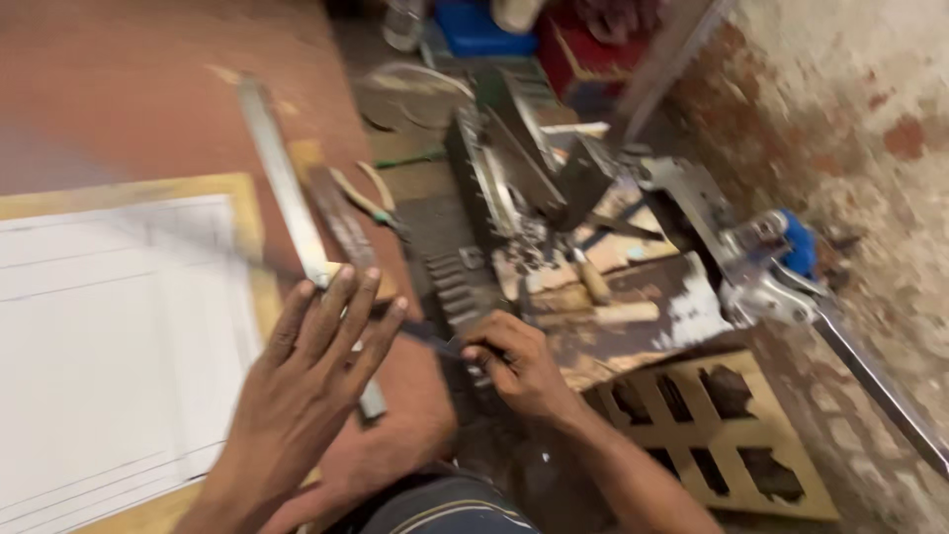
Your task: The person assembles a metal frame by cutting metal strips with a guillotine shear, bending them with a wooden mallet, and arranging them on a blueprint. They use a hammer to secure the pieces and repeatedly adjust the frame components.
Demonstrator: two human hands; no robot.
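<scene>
- Left hand [316, 361] spread flat, fingers pressing the near end of a long metal ruler [287, 198].
- Right hand [514, 361] pinches a thin dark blade [430, 338], near centre.
- Blade likely light, stiff, sharp; hold by its right end.

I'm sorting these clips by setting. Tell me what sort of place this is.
Probably a small woodworking or carpentry workshop: hand tools lie heaped on the floor by a rough brick wall, a long metal ruler lies beside a marked white board, and a cut-out wooden panel lies nearby.
</scene>
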